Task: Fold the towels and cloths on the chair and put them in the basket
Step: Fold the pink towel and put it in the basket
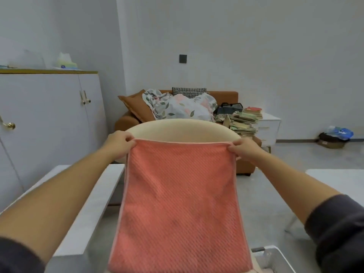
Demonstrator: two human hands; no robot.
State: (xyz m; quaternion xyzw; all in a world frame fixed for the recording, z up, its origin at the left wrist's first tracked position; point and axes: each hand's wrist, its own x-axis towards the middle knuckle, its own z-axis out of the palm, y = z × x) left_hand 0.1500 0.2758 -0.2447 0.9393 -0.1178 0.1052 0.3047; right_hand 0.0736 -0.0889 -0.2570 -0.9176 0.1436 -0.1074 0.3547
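Towel (180,203), ribbed coral square, pinched by both hands.

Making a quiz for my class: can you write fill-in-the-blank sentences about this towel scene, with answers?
The left hand and right hand each pinch a top ____ of the pink towel.
Behind the towel stands a cream ____.
Farther back, a flowered blanket lies on a brown ____.
Answers: corner; chair; sofa.

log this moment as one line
left hand: pinches pink towel top left corner | right hand: pinches top right corner | state: held up, spread flat before chair back
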